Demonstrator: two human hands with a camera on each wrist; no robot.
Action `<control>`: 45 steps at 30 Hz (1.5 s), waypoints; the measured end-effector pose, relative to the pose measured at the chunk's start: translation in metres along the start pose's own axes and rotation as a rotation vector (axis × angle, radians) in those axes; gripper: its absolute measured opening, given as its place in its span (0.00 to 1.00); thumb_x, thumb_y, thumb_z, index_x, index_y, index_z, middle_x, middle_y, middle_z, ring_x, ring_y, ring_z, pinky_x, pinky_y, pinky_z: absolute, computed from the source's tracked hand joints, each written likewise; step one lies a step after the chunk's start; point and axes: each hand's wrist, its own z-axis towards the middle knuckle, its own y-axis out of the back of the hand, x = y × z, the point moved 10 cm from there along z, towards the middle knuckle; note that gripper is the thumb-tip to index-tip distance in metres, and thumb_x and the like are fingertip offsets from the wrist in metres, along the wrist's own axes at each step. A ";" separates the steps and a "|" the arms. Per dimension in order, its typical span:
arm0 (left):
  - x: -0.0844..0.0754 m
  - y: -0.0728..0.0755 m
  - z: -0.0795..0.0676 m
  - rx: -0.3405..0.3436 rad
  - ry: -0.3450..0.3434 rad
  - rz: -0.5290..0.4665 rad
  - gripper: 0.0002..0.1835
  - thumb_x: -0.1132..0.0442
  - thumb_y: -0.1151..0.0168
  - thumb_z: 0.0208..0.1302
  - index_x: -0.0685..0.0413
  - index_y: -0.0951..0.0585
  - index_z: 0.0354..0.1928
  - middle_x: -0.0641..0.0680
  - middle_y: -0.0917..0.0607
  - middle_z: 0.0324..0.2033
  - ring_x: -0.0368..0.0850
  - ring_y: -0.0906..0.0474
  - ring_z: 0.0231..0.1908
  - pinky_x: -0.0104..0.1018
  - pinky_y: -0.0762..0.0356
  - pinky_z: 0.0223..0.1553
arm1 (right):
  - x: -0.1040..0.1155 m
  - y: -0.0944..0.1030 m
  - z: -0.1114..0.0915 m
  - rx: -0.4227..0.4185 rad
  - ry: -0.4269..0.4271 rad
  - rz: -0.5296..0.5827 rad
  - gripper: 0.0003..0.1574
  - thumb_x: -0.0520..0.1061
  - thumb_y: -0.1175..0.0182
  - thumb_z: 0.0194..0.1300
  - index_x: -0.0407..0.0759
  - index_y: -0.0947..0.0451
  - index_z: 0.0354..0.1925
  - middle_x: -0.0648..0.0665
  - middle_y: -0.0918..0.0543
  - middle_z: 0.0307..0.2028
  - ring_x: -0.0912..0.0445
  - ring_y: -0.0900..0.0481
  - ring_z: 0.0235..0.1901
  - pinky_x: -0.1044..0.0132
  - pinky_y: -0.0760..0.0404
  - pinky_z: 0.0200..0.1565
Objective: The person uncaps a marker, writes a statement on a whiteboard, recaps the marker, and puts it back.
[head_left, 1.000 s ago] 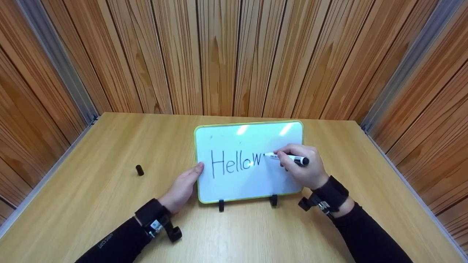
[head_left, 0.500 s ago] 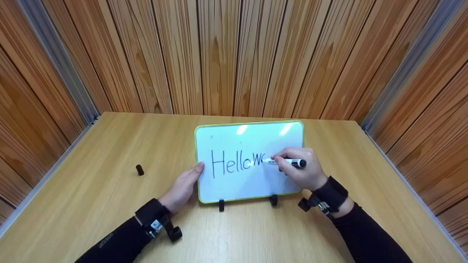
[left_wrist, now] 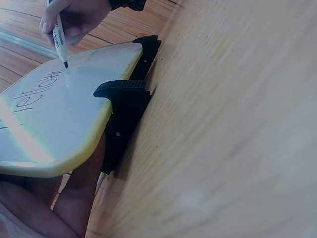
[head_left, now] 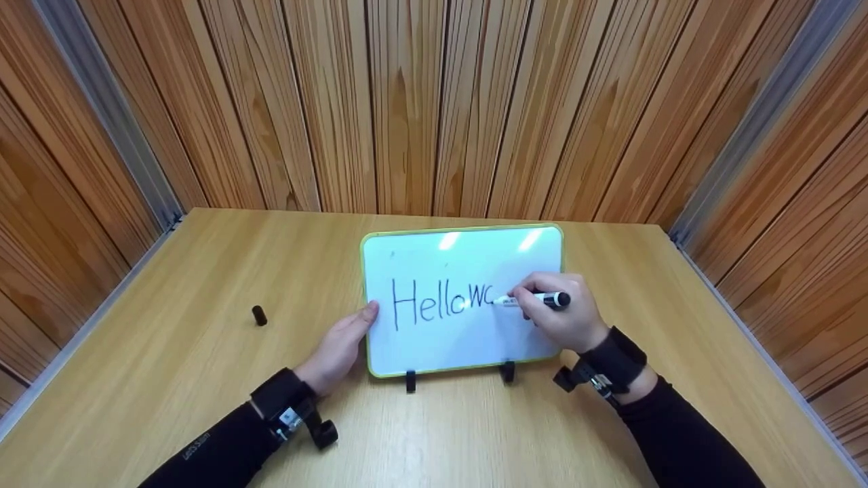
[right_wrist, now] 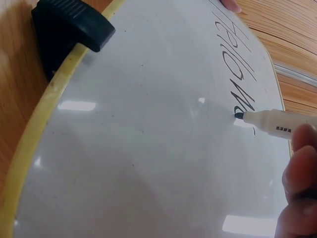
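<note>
A whiteboard (head_left: 441, 349) with a yellow-green rim leans back on a stand and bears "Hello", a W and a curved stroke in dark ink. My left hand (head_left: 337, 347) grips its left edge, thumb at the front; the left wrist view shows fingers (left_wrist: 81, 193) behind the board. Pinched in my right hand (head_left: 568, 315) is a white marker (right_wrist: 277, 121) with a black end. Its dark tip (right_wrist: 239, 115) touches the board just after the W. The right hand covers part of the board's right side.
Two black stand feet, a left one (head_left: 410, 381) and a right one (head_left: 508, 371), hold the board's lower edge. A black marker cap (head_left: 259, 316) lies on the wooden table (head_left: 203, 379) to the left. Wood-panelled walls (head_left: 407, 102) enclose the table.
My right hand has moved the marker tip slightly down and right, and a curved stroke now follows the W. The left hand and the board have stayed in place.
</note>
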 end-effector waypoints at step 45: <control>0.000 0.000 0.000 0.021 0.014 -0.029 0.36 0.43 0.59 0.93 0.70 0.26 0.76 0.63 0.13 0.66 0.46 0.19 0.66 0.39 0.26 0.70 | -0.001 0.008 0.001 -0.080 -0.062 0.046 0.12 0.25 0.34 0.70 0.38 0.10 0.34 0.48 0.16 0.22 0.59 0.21 0.19 0.72 0.23 0.24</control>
